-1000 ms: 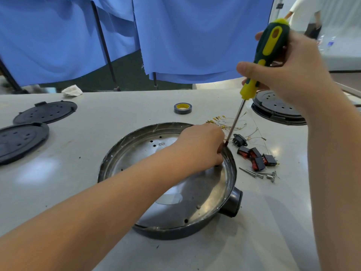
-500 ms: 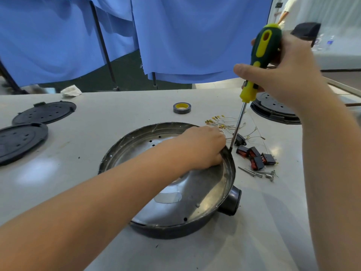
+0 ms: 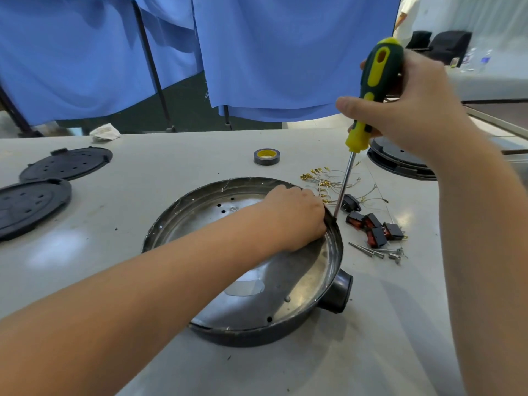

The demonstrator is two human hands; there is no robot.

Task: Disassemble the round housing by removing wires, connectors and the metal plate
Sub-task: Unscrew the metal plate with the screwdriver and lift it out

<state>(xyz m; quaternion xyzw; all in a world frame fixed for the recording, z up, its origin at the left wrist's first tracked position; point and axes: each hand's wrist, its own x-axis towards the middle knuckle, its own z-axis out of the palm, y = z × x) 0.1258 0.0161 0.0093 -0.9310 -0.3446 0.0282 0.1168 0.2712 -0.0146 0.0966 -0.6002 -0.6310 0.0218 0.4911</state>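
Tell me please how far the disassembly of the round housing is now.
Looks done: wires with gold terminals, rocker switches and screws lie loose on the table. In hand: the right hand sets the screwdriver tip at the round housing rim, where the left hand grips. Left: the metal plate sits inside.

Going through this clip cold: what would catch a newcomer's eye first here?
The green-and-yellow screwdriver, gripped in the right hand, stands nearly upright with its tip at the far right rim of the round housing at table centre. The left hand rests inside against that rim, on the shiny metal plate. Removed wires and red switches lie right of the housing.
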